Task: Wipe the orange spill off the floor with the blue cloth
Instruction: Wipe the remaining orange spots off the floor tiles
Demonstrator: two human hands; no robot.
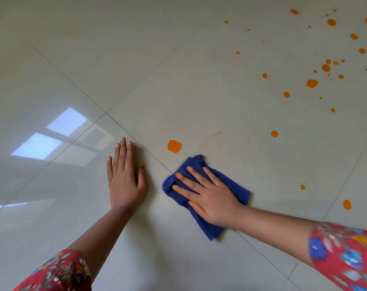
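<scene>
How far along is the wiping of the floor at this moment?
Done: little; only a faint orange smear hints at one pass. In hand: the right hand presses the blue cloth flat, just short of the large drop; the left hand rests flat on the floor. Left: that drop and the scattered spots beyond and to its right.

The right hand (pixel 212 198) presses the blue cloth (pixel 201 194) flat on the floor (pixel 178 80) — orange spill (pixel 174 146) just beside; the left hand (pixel 124 181) lies flat.
</scene>
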